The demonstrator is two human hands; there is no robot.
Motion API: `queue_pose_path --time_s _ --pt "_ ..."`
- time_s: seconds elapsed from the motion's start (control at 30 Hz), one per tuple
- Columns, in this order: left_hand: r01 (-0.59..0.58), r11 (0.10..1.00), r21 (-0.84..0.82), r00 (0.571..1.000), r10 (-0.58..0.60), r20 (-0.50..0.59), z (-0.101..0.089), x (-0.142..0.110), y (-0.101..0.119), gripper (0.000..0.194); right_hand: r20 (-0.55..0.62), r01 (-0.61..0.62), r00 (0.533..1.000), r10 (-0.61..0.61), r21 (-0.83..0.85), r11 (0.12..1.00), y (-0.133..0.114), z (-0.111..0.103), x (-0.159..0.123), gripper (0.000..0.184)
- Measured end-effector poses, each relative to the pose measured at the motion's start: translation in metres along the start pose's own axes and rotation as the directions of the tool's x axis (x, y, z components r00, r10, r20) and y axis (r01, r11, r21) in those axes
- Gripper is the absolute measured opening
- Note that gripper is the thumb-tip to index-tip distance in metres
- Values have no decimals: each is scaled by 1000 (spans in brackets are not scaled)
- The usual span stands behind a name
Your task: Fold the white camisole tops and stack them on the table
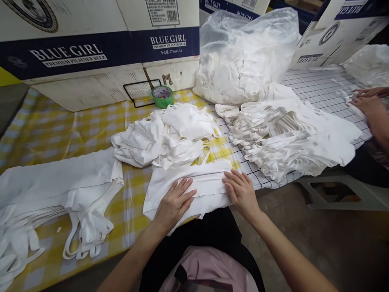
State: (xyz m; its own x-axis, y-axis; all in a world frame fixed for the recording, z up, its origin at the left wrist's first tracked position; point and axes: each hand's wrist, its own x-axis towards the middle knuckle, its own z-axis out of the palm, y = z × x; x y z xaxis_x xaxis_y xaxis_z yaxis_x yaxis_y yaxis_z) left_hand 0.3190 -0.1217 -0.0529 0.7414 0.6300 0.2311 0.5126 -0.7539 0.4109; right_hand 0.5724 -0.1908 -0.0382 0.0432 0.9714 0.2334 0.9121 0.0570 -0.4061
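A white cloth garment (pixel 209 184) lies spread over the table's front edge, with a fold line running across it. My left hand (pixel 178 198) rests flat on its left part, fingers stretched out. On its right end lies my right hand (pixel 241 190), fingers extended and palm down. Just behind sits a crumpled heap of white garments (pixel 170 134) with thin straps. To the left, a neat stack of flattened white garments (pixel 60 182) lets its straps hang toward the front edge.
A yellow checked tablecloth (pixel 91 125) covers this table. Behind stand a beer carton (pixel 100 48), green tape (pixel 163 96) and a clear bag of white cloth (pixel 243 56). At right are a garment pile (pixel 291 129), a co-worker's hands (pixel 369 101) and a plastic stool (pixel 346 190).
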Motion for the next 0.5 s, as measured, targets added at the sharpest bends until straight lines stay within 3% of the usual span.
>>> queue_pose_path --time_s 0.1,0.3,0.5 --pt "-10 1000 -21 997 9 -77 2 0 0 27 -73 -68 995 74 83 994 15 -5 2 22" --pt "-48 999 1 991 48 -129 0 0 3 23 -108 -218 965 237 165 962 18 -2 15 26" --pt "-59 998 6 989 59 -135 -2 1 5 24 -58 -176 981 188 163 971 27 2 42 33"
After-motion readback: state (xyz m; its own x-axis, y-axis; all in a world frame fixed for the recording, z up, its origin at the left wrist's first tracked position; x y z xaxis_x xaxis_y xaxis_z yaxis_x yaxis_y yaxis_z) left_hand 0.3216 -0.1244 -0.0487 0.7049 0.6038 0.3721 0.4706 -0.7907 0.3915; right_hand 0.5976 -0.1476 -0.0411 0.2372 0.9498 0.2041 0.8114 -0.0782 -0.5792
